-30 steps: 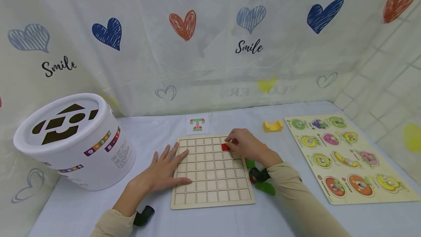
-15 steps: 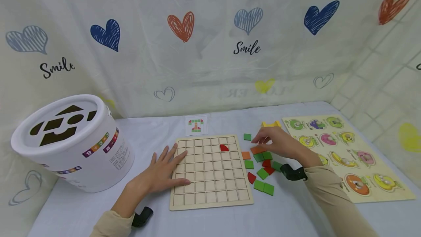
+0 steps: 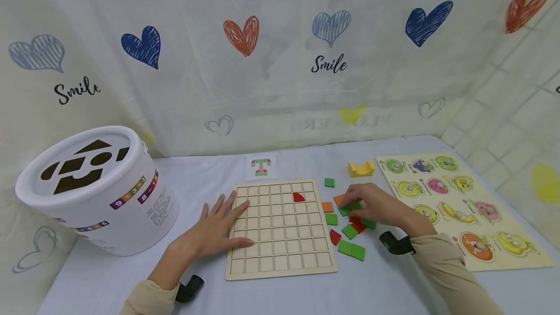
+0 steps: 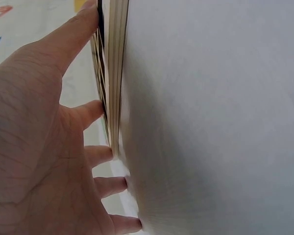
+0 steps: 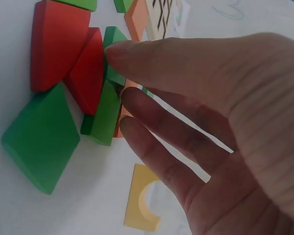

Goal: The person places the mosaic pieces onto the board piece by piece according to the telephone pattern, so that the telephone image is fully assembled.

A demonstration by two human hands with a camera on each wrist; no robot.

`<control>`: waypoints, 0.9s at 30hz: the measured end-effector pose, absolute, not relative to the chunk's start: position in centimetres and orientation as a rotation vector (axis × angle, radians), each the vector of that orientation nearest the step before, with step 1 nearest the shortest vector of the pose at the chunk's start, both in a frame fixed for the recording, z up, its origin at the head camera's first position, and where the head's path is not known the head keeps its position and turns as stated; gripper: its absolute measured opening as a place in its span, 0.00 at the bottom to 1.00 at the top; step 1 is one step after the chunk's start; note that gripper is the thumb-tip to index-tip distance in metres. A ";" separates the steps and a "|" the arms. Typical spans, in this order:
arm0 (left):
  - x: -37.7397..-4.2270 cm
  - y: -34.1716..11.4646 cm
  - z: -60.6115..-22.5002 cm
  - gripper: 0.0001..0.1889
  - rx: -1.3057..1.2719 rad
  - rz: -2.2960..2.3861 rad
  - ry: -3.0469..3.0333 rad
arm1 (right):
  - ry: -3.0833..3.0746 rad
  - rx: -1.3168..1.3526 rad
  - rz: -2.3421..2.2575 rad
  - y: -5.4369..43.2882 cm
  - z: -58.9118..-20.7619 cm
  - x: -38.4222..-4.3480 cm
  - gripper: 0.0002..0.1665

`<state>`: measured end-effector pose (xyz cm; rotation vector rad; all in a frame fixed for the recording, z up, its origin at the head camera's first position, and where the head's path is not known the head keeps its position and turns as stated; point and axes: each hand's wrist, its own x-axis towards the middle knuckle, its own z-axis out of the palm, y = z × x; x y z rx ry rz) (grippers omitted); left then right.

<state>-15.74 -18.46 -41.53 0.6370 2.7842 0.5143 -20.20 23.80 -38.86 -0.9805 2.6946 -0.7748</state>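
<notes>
My left hand [image 3: 218,231] lies spread over the left side of a wooden grid board [image 3: 280,270], fingertips and thumb resting on it. One red quarter-circle tile [image 3: 298,197] sits in a cell near the board's upper right. My right hand [image 3: 376,204] is over a loose pile of tiles right of the board. In the right wrist view, its thumb touches a green tile [image 5: 114,35], while two other fingertips are near another green tile [image 5: 102,120]; a firm grip is not visible. Red tiles [image 5: 61,44] and a green tile [image 5: 41,139] lie beside them.
A small pattern card [image 3: 261,166] lies behind the board. A yellow arch block [image 3: 361,168] is behind the tile pile. The fruit puzzle board [image 3: 516,252] lies at right, a white bucket [image 3: 162,208] stands at left. A single green tile [image 3: 329,182] lies apart.
The right hand has left the red tile on the grid and moved right to the loose tiles. Since half a second ago it has come lower over the pile. The left hand stays put.
</notes>
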 end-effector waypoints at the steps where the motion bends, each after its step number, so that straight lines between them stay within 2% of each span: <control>1: -15.8 -18.4 -41.5 0.52 0.637 0.514 2.785 | 2.693 -0.989 -0.771 23.7 -39.0 -20.2 0.12; 27: -15.7 -18.4 -41.6 0.52 0.638 0.517 2.785 | 2.659 -0.935 -0.718 22.3 -38.6 -21.1 0.12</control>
